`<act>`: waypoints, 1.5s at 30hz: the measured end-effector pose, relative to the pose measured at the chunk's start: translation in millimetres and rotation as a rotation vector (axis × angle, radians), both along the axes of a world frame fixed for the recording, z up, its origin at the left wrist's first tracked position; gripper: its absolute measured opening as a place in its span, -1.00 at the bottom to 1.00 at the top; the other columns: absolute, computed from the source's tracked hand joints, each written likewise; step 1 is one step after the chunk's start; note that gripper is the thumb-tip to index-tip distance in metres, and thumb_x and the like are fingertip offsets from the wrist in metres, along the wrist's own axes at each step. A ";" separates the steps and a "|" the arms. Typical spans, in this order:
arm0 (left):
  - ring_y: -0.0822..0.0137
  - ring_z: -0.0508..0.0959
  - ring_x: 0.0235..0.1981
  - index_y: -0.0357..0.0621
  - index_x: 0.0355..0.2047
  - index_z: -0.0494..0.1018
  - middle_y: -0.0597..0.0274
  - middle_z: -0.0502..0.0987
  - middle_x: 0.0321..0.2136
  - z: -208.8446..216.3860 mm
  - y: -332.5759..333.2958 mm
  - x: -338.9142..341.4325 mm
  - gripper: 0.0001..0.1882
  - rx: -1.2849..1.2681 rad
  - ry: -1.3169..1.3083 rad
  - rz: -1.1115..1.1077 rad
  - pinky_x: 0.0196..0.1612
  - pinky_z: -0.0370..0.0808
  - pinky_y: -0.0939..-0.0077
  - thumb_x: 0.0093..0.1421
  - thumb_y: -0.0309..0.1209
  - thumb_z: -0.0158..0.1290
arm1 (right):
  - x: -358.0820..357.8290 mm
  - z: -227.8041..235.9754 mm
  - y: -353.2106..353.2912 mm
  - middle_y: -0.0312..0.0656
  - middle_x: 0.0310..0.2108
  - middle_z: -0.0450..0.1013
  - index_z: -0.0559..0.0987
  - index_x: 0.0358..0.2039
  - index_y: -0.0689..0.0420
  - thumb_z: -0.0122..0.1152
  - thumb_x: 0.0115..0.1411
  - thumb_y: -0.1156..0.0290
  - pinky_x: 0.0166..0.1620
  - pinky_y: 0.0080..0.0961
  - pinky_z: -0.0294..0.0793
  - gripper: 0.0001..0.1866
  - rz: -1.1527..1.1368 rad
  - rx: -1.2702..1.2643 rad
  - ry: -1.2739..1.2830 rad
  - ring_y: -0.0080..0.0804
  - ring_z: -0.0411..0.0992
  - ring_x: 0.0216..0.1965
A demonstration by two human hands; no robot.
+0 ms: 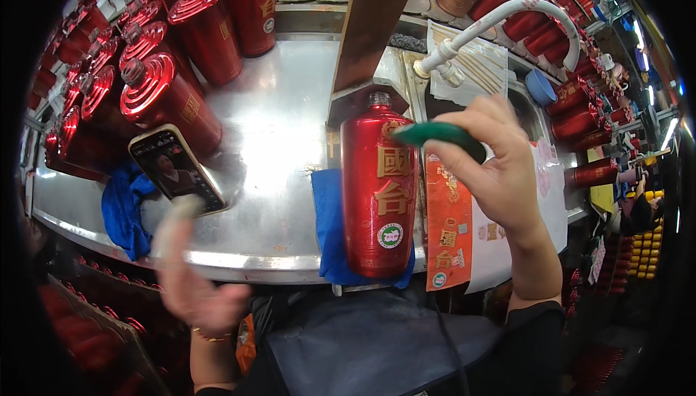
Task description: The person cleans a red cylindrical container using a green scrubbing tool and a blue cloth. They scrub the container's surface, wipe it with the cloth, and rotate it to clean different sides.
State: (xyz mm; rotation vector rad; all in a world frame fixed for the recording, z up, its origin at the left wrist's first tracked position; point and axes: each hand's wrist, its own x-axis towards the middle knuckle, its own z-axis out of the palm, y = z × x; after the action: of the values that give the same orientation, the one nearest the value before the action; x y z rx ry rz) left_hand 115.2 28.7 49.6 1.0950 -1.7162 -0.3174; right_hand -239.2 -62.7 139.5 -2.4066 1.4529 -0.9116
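Note:
A shiny red bottle (359, 200) with gold characters and a round green-and-white sticker lies in front of me, neck away, on a blue cloth (328, 211). My right hand (500, 164) grips a green scraper-like tool (442, 135), its pointed end over the bottle's upper right side; whether it touches cannot be made out. My left hand (192, 287), blurred by motion, is empty with its fingers apart. Its pale-tipped finger reaches up beside the lower edge of a phone (177, 168) with a lit screen.
Many red bottles (170, 99) stand at the left of the metal table (268, 142). A brown upright board (373, 23) rises beyond the bottle's neck. To the right are an orange printed sheet (448, 229), a white curved faucet (507, 12) and a blue bowl (539, 87). Another blue cloth (123, 211) lies near the phone.

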 end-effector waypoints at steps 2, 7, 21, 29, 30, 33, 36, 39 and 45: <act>-0.11 0.46 0.24 -0.38 0.31 0.33 -0.26 0.46 0.19 1.7 2.3 35.2 -0.28 -0.086 0.170 0.291 0.38 0.29 0.06 0.30 -0.17 0.25 | 5.8 -7.7 12.9 -0.39 -0.45 0.41 0.74 -0.19 0.02 0.41 0.07 0.44 -0.18 -0.38 0.26 -0.76 0.133 -0.229 0.184 -0.44 0.27 -0.33; 0.09 0.54 0.12 -0.31 0.15 0.51 0.00 0.55 0.15 -37.1 -25.1 125.3 -0.58 0.051 -0.349 0.715 0.25 0.37 0.25 0.37 -0.34 0.17 | 30.8 -25.3 80.9 -0.36 -0.31 0.40 0.69 -0.20 0.06 0.25 0.11 0.39 -0.14 -0.43 0.37 -0.78 0.475 -0.216 0.173 -0.40 0.32 -0.27; 0.10 0.61 -0.03 -0.25 0.20 0.48 -0.03 0.61 0.03 -54.8 -9.1 222.4 -0.60 0.270 -0.175 0.923 0.13 0.48 0.31 0.41 -0.38 0.10 | 3.6 -45.0 115.9 -0.34 -0.39 0.41 0.69 -0.09 0.10 0.48 -0.05 0.44 -0.23 -0.41 0.44 -0.58 0.571 0.168 -0.314 -0.36 0.39 -0.37; -0.02 0.56 0.06 -0.39 0.08 0.51 -0.13 0.55 0.06 60.6 6.5 -11.7 -0.54 -0.227 -0.241 0.487 0.16 0.50 0.14 0.45 -0.22 -0.11 | -49.0 -38.7 137.2 -0.34 -0.42 0.43 0.75 -0.15 0.11 0.58 0.00 0.50 -0.34 -0.54 0.25 -0.65 -0.063 0.152 -0.477 -0.45 0.34 -0.40; -0.10 0.48 0.15 -0.35 0.02 0.53 -0.15 0.54 0.06 69.0 -0.2 -47.7 -0.51 -0.266 -0.477 0.324 0.23 0.41 -0.03 0.42 -0.15 -0.13 | -51.3 -44.3 136.7 -0.34 -0.42 0.43 0.75 -0.16 0.11 0.58 0.00 0.51 -0.34 -0.54 0.26 -0.66 -0.097 0.133 -0.485 -0.46 0.33 -0.40; -0.24 0.43 0.23 -0.15 0.09 0.59 -0.13 0.49 0.15 35.1 -15.8 -116.5 -0.39 -0.130 -0.622 -0.306 0.35 0.24 -0.08 -0.06 -0.36 0.29 | -55.4 -47.6 139.2 -0.32 -0.42 0.42 0.73 -0.18 0.15 0.58 0.02 0.50 -0.33 -0.55 0.25 -0.69 -0.159 0.088 -0.510 -0.46 0.31 -0.40; 0.04 0.44 0.30 -0.13 0.13 0.59 0.04 0.50 0.22 36.5 -30.5 -141.2 -0.34 -0.068 -0.773 -0.519 0.38 0.23 0.01 0.00 -0.14 0.20 | -63.5 -54.9 143.9 -0.30 -0.43 0.40 0.70 -0.21 0.19 0.56 0.05 0.49 -0.34 -0.58 0.23 -0.72 -0.215 0.075 -0.487 -0.46 0.29 -0.41; 0.04 0.44 0.29 -0.13 0.13 0.59 0.02 0.50 0.22 39.5 -39.8 -141.5 -0.34 -0.049 -0.748 -0.560 0.36 0.28 0.00 0.02 -0.10 0.18 | -73.4 -69.1 148.9 -0.30 -0.43 0.40 0.69 -0.21 0.21 0.54 0.07 0.49 -0.34 -0.58 0.23 -0.74 -0.301 0.089 -0.550 -0.50 0.28 -0.41; -0.17 0.29 0.38 -0.07 0.14 0.58 -0.10 0.41 0.28 52.9 -80.1 -165.5 -0.35 -0.015 -0.588 -0.263 0.40 0.20 -0.10 -0.04 -0.27 0.15 | -72.4 -69.6 139.2 -0.31 -0.41 0.36 0.67 -0.19 0.23 0.52 0.12 0.49 -0.34 -0.59 0.23 -0.75 -0.308 0.123 -0.599 -0.53 0.26 -0.41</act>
State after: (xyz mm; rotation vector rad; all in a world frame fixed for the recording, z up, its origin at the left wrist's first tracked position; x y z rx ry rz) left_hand -50.3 -51.4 102.5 1.0095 -2.3899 -0.1490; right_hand -311.6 76.5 70.0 -1.6308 1.5777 -1.4061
